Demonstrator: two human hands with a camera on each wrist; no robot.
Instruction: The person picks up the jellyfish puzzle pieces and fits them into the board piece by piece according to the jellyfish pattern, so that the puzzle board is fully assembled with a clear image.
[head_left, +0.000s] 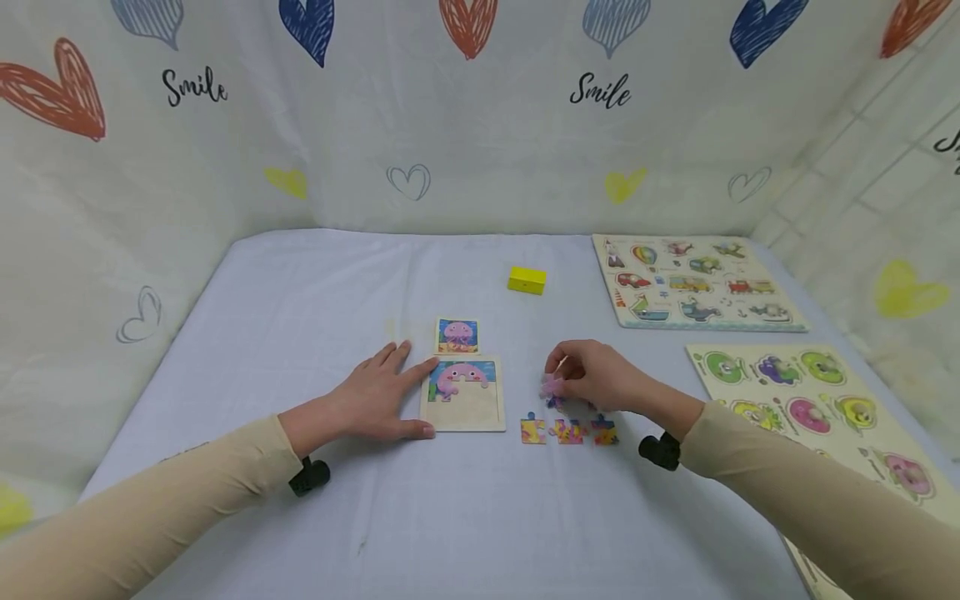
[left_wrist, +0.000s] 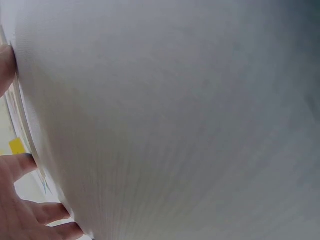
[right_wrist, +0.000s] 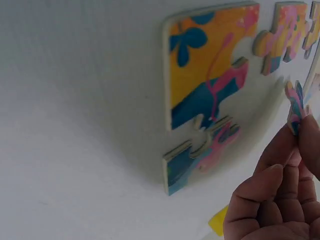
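Note:
A square wooden puzzle board [head_left: 472,414] lies mid-table, its upper part filled with pieces of a pink octopus picture. My left hand [head_left: 372,398] rests flat with spread fingers, index finger and thumb touching the board's left side. Between thumb and index finger, my right hand [head_left: 603,375] pinches a jigsaw piece [right_wrist: 296,107], held above the table right of the board. Loose jigsaw pieces lie near that hand: a yellow one [head_left: 533,432], a pink-and-yellow one [head_left: 572,432] and an orange-and-blue one [right_wrist: 205,65]. Another blue-and-pink piece [right_wrist: 182,170] is partly hidden by the hand in the head view.
A small octopus picture card [head_left: 457,336] touches the board's far edge. Beyond it lies a yellow block [head_left: 527,281]. Two larger picture boards, one with vehicles [head_left: 697,287] and one with fruit shapes [head_left: 795,379], occupy the right side; the right forearm passes over the nearer one.

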